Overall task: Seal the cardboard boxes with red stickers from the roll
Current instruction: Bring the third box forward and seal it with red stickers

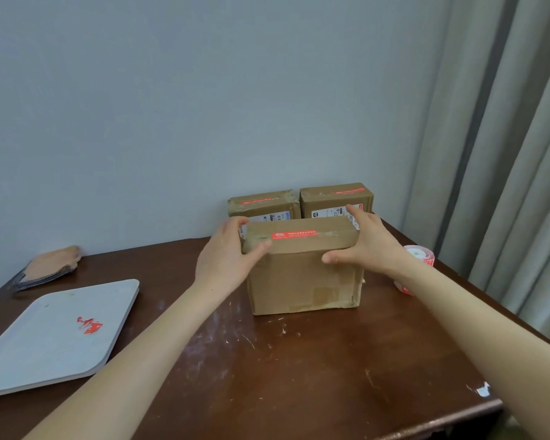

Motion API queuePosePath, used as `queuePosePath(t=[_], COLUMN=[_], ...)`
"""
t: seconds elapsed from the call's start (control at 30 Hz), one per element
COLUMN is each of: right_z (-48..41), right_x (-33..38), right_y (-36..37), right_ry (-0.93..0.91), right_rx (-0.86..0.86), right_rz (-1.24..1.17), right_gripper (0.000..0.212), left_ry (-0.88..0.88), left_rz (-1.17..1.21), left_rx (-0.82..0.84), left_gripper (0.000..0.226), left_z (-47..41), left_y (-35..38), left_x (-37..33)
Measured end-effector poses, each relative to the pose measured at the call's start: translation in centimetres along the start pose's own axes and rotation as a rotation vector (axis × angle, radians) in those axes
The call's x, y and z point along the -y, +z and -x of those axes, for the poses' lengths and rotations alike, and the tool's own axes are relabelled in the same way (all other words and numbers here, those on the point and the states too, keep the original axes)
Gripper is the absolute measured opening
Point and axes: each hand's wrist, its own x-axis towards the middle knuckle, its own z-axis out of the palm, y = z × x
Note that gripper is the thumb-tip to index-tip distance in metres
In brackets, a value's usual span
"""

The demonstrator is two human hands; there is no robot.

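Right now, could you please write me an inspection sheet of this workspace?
Surface: dark wooden table, scratched, with pale marks.
Job's things: front box with a red sticker on top; back left box and back right box by the wall, each with a red strip on top; sticker roll at the right, partly behind the right forearm.
Clutter: white tray holding red scraps; folded cloth at far left.
Hands: left hand and right hand grip the front box at its top corners, thumbs in front.
Cables: nothing seen.
Surroundings: plain wall; grey curtain at right.
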Motion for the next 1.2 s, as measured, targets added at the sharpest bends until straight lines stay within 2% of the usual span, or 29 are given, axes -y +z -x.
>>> queuePosePath(t=[0.13, 0.27, 0.5, 0.6, 0.8, 1.2], right_z=[-0.7, -1.9, -5.2, -6.7, -8.1, -8.3], right_x=[-0.1, -0.1, -0.9, -1.8, -2.7, -2.5], right_y=[0.1, 0.1, -0.1, 0.1, 0.8, 1.1], right_ry=[0.127, 0.117, 0.096, 0.095, 0.111, 0.161], right_rx=[0.055, 0.050, -0.046, -0.055, -0.047, -0.074], right_rz=[0.067, 0.102, 0.100, 0.126, 0.162, 0.173], right_gripper=[0.120, 0.109, 0.079, 0.072, 0.064, 0.065], left_ry=[-0.258, -0.333, -0.357, -0.372, -0.390, -0.339], left_rz=[0.286, 0.386, 0.577, 0.591, 0.600, 0.559], left_rx=[0.020, 0.105, 0.190, 0.208, 0.208, 0.262], left_gripper=[0.049, 0.048, 0.042, 0.040, 0.044, 0.047], left_z=[-1.2, -2.3, -5.7, -7.2, -8.6, -9.1], left_y=[0.4, 1.9, 3.4, 4.1, 5.6, 6.6], left_x=[0.3, 0.1, -1.5, -2.0, -1.9, -2.6])
